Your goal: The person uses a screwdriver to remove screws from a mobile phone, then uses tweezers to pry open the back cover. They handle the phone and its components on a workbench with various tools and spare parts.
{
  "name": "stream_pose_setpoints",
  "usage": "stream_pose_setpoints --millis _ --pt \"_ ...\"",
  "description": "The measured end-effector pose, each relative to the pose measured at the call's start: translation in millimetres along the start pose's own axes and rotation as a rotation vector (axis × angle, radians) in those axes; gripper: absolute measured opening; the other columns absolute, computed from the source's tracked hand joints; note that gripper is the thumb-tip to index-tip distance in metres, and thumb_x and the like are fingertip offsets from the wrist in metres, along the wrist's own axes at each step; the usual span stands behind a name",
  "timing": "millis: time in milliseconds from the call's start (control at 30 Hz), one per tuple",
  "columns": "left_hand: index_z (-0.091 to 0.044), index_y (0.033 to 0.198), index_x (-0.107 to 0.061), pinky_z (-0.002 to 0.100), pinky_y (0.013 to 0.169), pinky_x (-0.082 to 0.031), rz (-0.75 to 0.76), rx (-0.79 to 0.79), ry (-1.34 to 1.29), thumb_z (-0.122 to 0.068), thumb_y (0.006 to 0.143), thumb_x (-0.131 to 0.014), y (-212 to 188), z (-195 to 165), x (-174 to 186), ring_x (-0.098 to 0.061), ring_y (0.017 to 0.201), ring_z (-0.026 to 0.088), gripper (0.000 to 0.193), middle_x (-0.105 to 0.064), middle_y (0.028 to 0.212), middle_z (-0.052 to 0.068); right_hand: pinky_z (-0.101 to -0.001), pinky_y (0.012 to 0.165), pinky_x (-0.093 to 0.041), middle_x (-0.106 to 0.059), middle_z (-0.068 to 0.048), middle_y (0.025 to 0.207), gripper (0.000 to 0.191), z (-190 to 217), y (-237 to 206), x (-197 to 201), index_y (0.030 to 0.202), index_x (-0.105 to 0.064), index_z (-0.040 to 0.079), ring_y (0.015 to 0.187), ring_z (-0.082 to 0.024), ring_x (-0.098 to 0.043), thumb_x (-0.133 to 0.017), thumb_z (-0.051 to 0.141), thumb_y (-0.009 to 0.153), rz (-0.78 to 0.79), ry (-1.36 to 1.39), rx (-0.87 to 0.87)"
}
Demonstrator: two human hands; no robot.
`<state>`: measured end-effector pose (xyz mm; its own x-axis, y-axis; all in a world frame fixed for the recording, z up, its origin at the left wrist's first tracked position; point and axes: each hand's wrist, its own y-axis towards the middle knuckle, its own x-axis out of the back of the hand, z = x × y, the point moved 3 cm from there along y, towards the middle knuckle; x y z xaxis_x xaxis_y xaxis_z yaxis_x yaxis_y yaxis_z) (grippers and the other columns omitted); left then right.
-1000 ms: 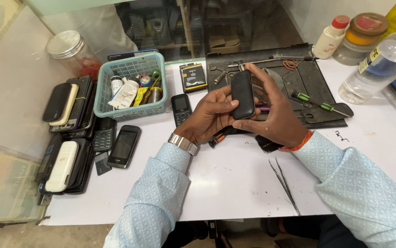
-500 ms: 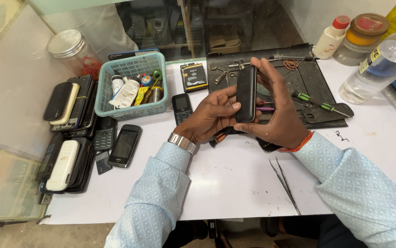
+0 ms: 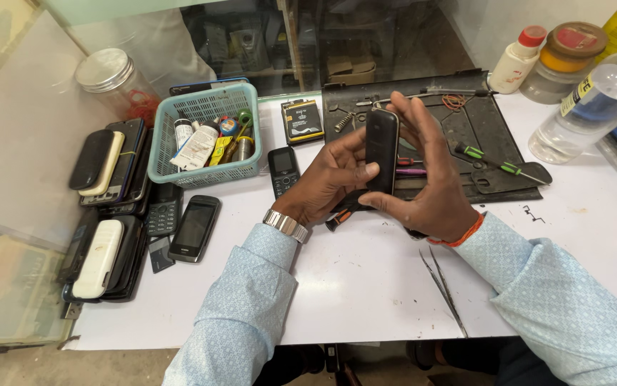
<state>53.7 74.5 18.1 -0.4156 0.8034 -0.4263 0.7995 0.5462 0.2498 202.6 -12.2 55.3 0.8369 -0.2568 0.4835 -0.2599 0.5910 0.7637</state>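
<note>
Both hands hold a small black phone (image 3: 381,149) upright above the black work mat (image 3: 494,118). My right hand (image 3: 430,189) wraps its right side and bottom, thumb under the lower edge. My left hand (image 3: 330,179) presses its fingers against the phone's left side. A metal watch sits on the left wrist, an orange thread band on the right. A red-handled screwdriver (image 3: 338,216) lies under the hands.
A teal basket (image 3: 205,171) of small bottles stands left of a black keypad phone (image 3: 281,170) and a battery (image 3: 302,120). Several phones (image 3: 112,207) are stacked at far left. Tweezers (image 3: 443,284) lie near the front edge. A green screwdriver (image 3: 491,161), bottles (image 3: 591,107) and jars sit right.
The phone has been turned from tilted to upright and lifted slightly. Both hands have kept hold of it, with the right hand's fingers now wrapped further around it.
</note>
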Motion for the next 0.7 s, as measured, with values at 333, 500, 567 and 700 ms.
stream_pose_setpoints --millis 333,500,567,700 --pt "-0.002 0.145 -0.053 0.039 0.105 -0.059 -0.004 0.065 0.097 -0.009 0.09 -0.075 0.0 7.4 1.4 -0.068 0.119 0.021 0.06 -0.069 0.128 0.013 -0.0451 0.125 -0.041 -0.029 -0.02 0.168 0.121 -0.2 -1.1 -1.3 0.163 -0.015 0.01 0.155 -0.033 -0.042 -0.095 0.025 0.075 -0.007 -0.009 -0.007" --pt "0.0 0.143 -0.056 0.036 0.104 -0.059 0.012 0.06 0.103 -0.008 0.092 -0.075 -1.3 8.6 3.0 -0.067 0.12 0.02 0.055 -0.069 0.129 0.013 -0.0451 0.126 -0.044 -0.03 -0.021 0.168 0.12 0.1 -0.9 -1.9 0.163 -0.016 0.009 0.154 -0.034 -0.043 -0.095 0.025 0.075 -0.006 -0.011 -0.018" --pt "0.0 0.141 -0.059 0.035 0.104 -0.06 0.022 0.052 0.113 -0.008 0.093 -0.076 -1.2 9.8 4.4 -0.068 0.119 0.019 0.052 -0.069 0.13 0.012 -0.0453 0.127 -0.045 -0.031 -0.021 0.167 0.119 0.4 -0.9 -1.9 0.163 -0.017 0.008 0.154 -0.034 -0.043 -0.095 0.026 0.075 -0.009 -0.015 -0.016" --pt "0.0 0.13 -0.068 0.034 0.092 -0.064 -0.072 0.058 0.248 -0.004 0.089 -0.078 3.3 14.5 7.0 -0.072 0.105 0.02 0.042 -0.072 0.119 0.013 -0.0445 0.125 -0.046 -0.034 -0.021 0.166 0.114 -0.1 -1.1 -1.3 0.162 -0.02 0.007 0.152 -0.034 -0.046 -0.092 0.031 0.077 -0.018 -0.039 -0.045"
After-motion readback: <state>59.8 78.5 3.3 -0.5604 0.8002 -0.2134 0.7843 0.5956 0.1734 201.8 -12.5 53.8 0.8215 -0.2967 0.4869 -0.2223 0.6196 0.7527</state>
